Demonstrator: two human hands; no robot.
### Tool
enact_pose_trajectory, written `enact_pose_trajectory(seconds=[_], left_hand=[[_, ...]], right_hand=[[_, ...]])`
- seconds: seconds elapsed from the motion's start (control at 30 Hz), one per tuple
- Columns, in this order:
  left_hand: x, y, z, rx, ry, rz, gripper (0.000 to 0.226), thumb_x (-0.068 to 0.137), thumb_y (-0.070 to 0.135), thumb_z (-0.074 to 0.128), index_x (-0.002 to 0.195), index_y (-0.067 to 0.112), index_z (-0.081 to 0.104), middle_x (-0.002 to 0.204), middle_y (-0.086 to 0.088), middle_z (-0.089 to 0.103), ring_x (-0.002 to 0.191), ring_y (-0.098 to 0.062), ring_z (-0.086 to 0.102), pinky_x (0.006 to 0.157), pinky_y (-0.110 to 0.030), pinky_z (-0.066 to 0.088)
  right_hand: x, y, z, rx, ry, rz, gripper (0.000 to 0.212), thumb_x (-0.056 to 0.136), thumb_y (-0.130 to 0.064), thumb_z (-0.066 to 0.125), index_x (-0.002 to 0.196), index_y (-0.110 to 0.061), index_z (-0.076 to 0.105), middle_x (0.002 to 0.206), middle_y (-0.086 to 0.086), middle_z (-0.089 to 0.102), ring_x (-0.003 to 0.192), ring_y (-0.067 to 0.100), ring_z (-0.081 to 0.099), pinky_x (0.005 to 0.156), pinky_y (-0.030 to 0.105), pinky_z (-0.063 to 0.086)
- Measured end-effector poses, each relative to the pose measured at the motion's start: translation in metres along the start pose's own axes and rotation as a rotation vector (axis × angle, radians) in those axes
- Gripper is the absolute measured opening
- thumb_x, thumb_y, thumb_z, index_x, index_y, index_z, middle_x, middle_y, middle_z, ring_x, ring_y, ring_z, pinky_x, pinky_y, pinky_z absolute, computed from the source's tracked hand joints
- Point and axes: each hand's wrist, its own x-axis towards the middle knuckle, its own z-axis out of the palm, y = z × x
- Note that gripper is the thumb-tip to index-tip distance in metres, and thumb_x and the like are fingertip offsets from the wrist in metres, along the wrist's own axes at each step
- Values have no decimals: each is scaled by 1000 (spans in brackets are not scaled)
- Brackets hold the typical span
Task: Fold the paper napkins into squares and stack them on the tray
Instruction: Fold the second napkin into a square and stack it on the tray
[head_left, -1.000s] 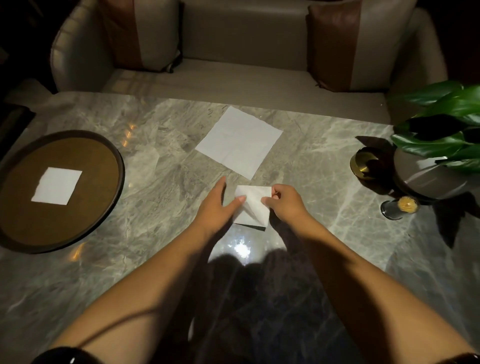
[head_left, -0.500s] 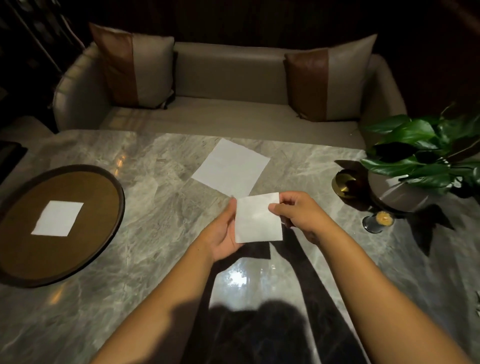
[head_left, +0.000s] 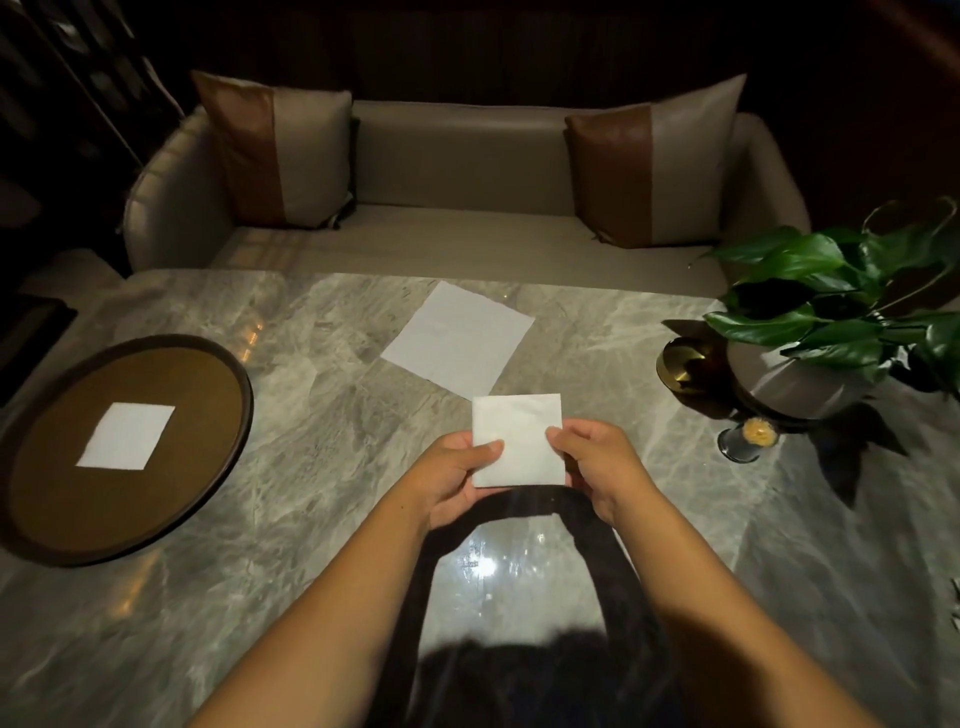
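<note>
A folded white napkin square (head_left: 519, 436) is held up above the marble table (head_left: 332, 467) between both hands. My left hand (head_left: 457, 478) pinches its left edge with the thumb on top. My right hand (head_left: 597, 467) pinches its right edge. Behind it, an unfolded white napkin (head_left: 457, 338) lies flat on the table. At the left sits a round brown tray (head_left: 156, 493) with one folded napkin square (head_left: 127, 435) in its middle.
A potted plant (head_left: 831, 312) stands at the right edge, with a brass dish (head_left: 683, 364) and a small glass (head_left: 750, 439) beside it. A beige sofa (head_left: 457, 166) with two cushions runs along the table's far side.
The folded napkin was lifted off the table and now both hands hold it flat, facing me. The view tilted up, showing more of the sofa.
</note>
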Motion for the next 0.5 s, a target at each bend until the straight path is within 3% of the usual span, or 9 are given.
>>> enact_pose_trajectory(seconds=[0.1,0.3,0.5], left_hand=[[-5,1,-1,2,-7,13,31,92,1,59,123,-7,59,119,-23,69,109,-35,68,80,-38,60],[-21,16,-19,-8,-54,37,37,90,5,64,125,-4,60,127,-25,65,116,-38,64,85,-41,59],[-44,54,-65,-46,-22,22,49,85,10,67,130,-5,54,127,-26,64,117,-38,63,90,-45,57]], right_hand=[[-3,0,1,45,-8,17,14,95,-12,66,84,-11,75,79,5,78,66,16,75,54,27,58],[-5,-9,19,34,-48,46,12,95,-15,66,100,-7,74,94,11,77,87,26,74,70,34,59],[-15,-21,84,94,-63,24,10,94,-9,65,93,-4,73,67,2,73,57,14,70,51,24,54]])
